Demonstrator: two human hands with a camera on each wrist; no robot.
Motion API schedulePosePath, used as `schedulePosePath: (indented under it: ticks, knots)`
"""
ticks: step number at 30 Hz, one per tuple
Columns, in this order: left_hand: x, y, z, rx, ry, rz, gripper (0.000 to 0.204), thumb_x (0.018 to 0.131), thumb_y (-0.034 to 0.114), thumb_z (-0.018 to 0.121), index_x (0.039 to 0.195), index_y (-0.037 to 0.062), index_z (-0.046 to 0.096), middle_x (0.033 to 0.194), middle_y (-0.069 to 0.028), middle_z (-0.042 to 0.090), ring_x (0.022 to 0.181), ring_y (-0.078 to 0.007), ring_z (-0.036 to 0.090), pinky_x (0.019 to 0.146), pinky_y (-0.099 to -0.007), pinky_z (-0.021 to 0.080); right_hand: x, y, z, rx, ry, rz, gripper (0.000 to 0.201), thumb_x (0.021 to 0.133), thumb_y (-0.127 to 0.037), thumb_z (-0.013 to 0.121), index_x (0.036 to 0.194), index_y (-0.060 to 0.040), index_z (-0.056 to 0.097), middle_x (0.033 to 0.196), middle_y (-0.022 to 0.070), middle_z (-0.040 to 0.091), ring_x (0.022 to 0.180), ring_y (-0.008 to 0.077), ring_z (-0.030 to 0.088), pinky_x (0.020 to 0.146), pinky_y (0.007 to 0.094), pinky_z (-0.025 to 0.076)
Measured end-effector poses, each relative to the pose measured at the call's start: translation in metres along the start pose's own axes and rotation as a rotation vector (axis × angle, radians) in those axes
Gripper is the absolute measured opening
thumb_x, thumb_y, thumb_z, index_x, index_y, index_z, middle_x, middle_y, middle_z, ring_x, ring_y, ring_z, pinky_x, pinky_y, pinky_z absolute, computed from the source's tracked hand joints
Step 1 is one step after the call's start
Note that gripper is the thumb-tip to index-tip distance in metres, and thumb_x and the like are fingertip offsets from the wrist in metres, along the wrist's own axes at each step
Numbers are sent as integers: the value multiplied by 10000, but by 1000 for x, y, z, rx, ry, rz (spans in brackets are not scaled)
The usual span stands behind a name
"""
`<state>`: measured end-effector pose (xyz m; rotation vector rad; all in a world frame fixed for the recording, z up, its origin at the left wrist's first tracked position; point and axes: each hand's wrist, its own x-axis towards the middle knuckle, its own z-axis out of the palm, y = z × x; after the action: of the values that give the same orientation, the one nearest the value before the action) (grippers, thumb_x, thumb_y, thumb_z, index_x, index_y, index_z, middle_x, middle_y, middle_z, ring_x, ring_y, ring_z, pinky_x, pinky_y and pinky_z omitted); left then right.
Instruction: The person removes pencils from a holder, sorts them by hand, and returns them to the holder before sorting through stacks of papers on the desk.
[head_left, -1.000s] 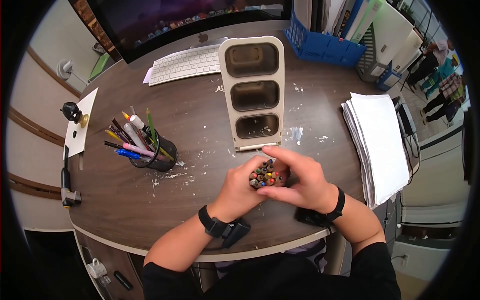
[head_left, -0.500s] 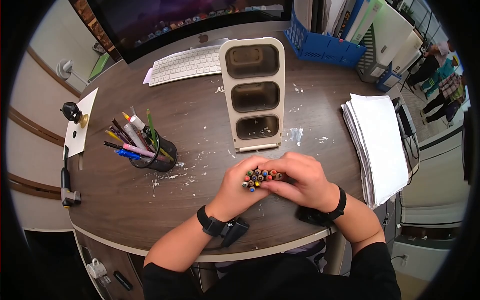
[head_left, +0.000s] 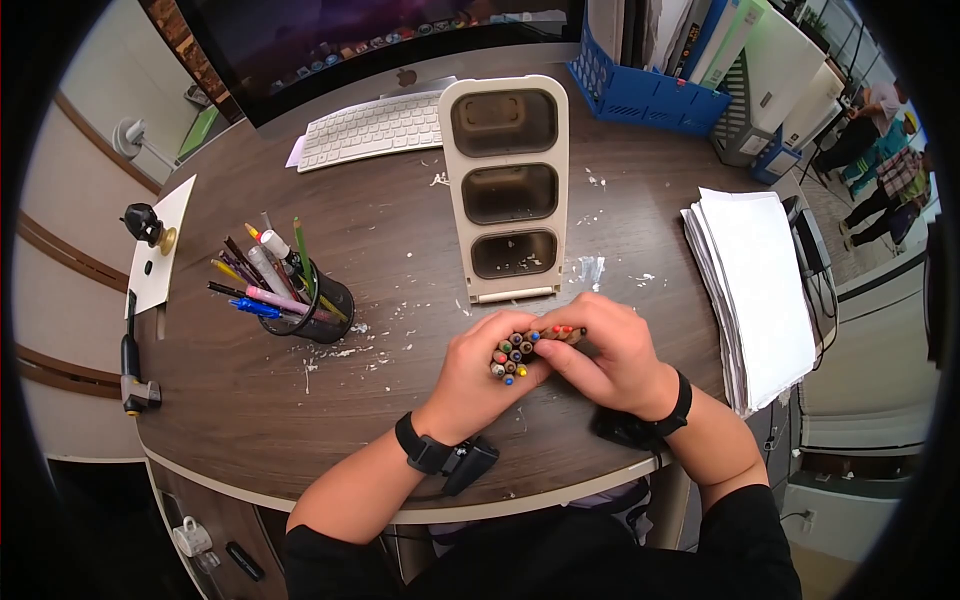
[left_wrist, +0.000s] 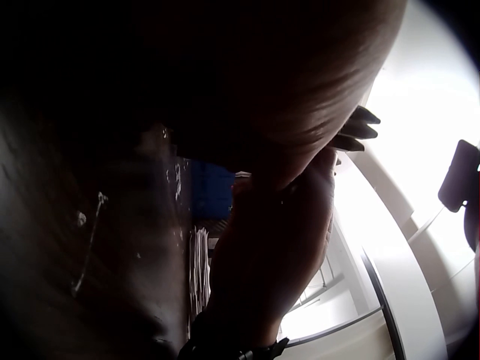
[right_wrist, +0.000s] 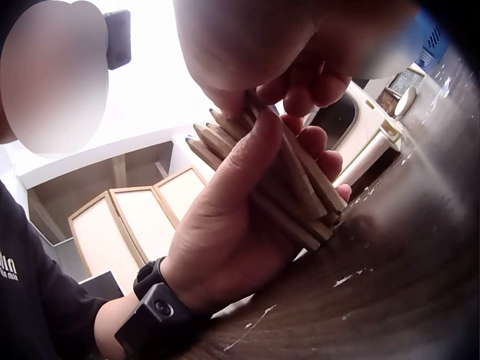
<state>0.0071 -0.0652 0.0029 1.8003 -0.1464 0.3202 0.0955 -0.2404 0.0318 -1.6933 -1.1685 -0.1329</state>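
Observation:
My left hand [head_left: 475, 375] grips a bundle of coloured pencils [head_left: 508, 357], tips up, over the front of the desk. Against it, my right hand [head_left: 615, 360] pinches several pencils at the bundle's right side, red tips [head_left: 566, 331] among them, between thumb and fingers. From the right wrist, the pencils' wooden shafts [right_wrist: 304, 184] show in the left hand's grasp, their lower ends close over the desk. Dark pencil tips [left_wrist: 361, 131] stick out past the left hand in the left wrist view. Just beyond both hands stands a beige three-compartment holder [head_left: 508, 158].
A black mesh pen cup [head_left: 335, 308] full of pens stands left. White scraps [head_left: 345, 350] litter the desk. Behind are a keyboard [head_left: 370, 130] and monitor [head_left: 380, 40]; to the right, a paper stack [head_left: 755, 290] and blue file rack [head_left: 650, 105].
My right thumb and fingers, spread around the bundle earlier, have come together on several pencils. Those pencils have fanned out to the right, while the left hand stays nearly in place.

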Motion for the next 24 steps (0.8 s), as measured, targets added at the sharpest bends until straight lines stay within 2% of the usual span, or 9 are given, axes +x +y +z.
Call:
schedulePosePath:
  ticks: [11, 13, 14, 16, 18, 19, 20, 22, 24]
  knots:
    - [1, 2, 3, 23, 5, 19, 381, 808, 22, 828, 1152, 40, 665, 1036, -127, 708, 913, -281, 723, 797, -353, 571, 3, -1, -7, 54, 52, 38, 195, 827, -56, 833, 1007, -25, 764, 859, 82, 681, 766, 206, 638, 665, 307, 506]
    - [-1, 2, 2, 60, -27, -15, 349, 845, -3, 796, 1159, 20, 647, 1072, -89, 721, 976, -175, 701, 870, -318, 558, 4, -1, -13, 40, 168, -9, 191, 838, -59, 822, 1012, -13, 761, 875, 84, 688, 784, 213, 638, 712, 309, 507]
    - [-1, 2, 2, 59, -28, -15, 349, 845, -3, 796, 1159, 20, 647, 1072, -89, 721, 976, -175, 701, 870, -318, 558, -1, 2, -17, 66, 254, -17, 167, 915, -86, 765, 1054, 2, 730, 948, 95, 677, 825, 195, 624, 756, 304, 499]
    - [-2, 0, 3, -17, -35, -119, 284, 884, -33, 755, 1131, 29, 627, 1040, -64, 701, 962, -144, 689, 856, -304, 558, -5, 12, -21, 181, 510, -13, 166, 989, -124, 696, 1096, 3, 691, 1038, 102, 644, 853, 156, 590, 765, 285, 486]
    - [-4, -1, 3, -88, -35, -170, 282, 902, -49, 729, 1139, 33, 601, 1063, -61, 683, 998, -138, 673, 880, -298, 547, -4, 19, -31, 346, 618, 19, 172, 1029, -147, 647, 1116, 2, 662, 1095, 103, 612, 859, 129, 562, 761, 269, 475]
    - [-5, -3, 3, -158, -42, -223, 281, 919, -64, 703, 1148, 37, 575, 1087, -58, 664, 1034, -132, 658, 903, -291, 537, 1, 14, -33, 317, 643, 54, 140, 994, -111, 686, 1080, -1, 679, 1033, 99, 632, 836, 133, 569, 736, 268, 478]
    - [-6, -6, 3, -158, -42, -224, 281, 919, -64, 703, 1148, 37, 575, 1087, -58, 664, 1034, -132, 658, 903, -291, 537, 4, 14, -33, 317, 643, 54, 140, 994, -111, 686, 1080, -1, 679, 1033, 99, 632, 836, 133, 569, 736, 268, 478]
    - [-7, -17, 5, -360, 23, -172, 324, 927, -78, 684, 1181, 40, 523, 1162, -66, 623, 1122, -138, 614, 971, -290, 504, 6, 13, -33, -52, 261, 78, 124, 938, -74, 738, 1041, -12, 703, 959, 90, 644, 804, 162, 592, 705, 280, 488]
    - [-5, -23, 6, -308, 49, -125, 355, 901, -50, 716, 1194, 40, 538, 1170, -75, 644, 1099, -150, 632, 939, -303, 517, 8, 10, -18, -75, 41, 67, 144, 880, -54, 787, 1009, -30, 727, 908, 84, 648, 793, 200, 617, 690, 306, 506]
